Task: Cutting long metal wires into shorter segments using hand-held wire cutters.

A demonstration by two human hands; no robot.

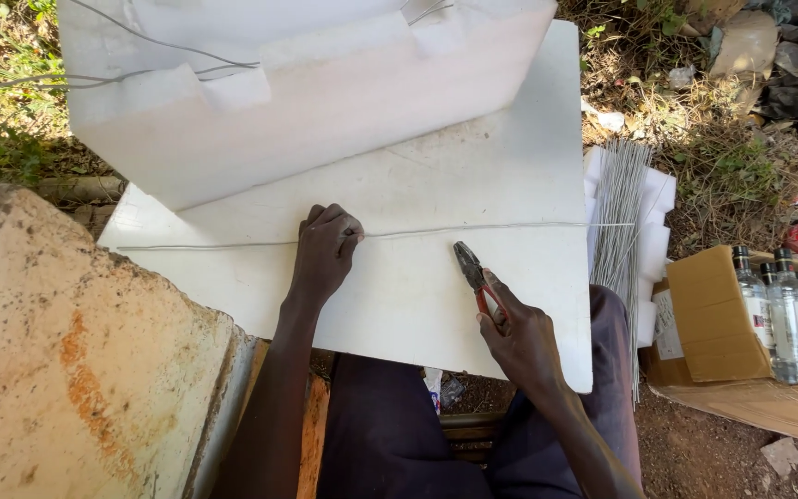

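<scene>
the left hand [323,249] pinches a long thin grey metal wire [436,231] that lies flat across a white foam board [510,157] on the person's lap. the right hand [521,337] grips red-handled metal pliers [475,277] just below the wire, with the tip near it. a bundle of cut grey wires [621,203] lies to the right.

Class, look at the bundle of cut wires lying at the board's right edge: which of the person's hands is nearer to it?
Right. The right hand with pliers is closer to the wire bundle; the left hand sits farther away.
</scene>
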